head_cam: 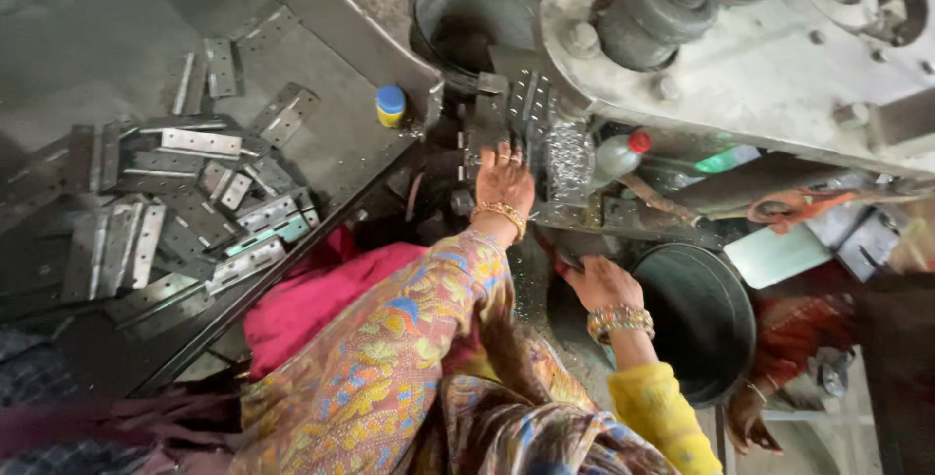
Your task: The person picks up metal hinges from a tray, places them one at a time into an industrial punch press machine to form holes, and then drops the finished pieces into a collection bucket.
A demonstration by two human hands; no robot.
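Note:
My left hand (504, 178), with a gold bangle and a patterned sleeve, reaches forward to the bed of a grey press machine (760, 66). Its fingers lie on a dark perforated hinge plate (492, 124) standing there. My right hand (599, 282), with beaded bangles and a yellow sleeve, sits lower, beside the rim of a dark round pan (716, 324). Its fingers curl around a small dark piece (565, 261) whose shape I cannot make out. More perforated plates (531, 100) stand upright just beyond my left hand.
A heap of grey metal hinge plates (185, 212) covers a dark tray at the left. A small yellow jar with a blue lid (391, 105) stands by a grey bucket (472, 7). A red-capped plastic bottle (618, 155) lies under the machine. Pink cloth (312, 304) covers my lap.

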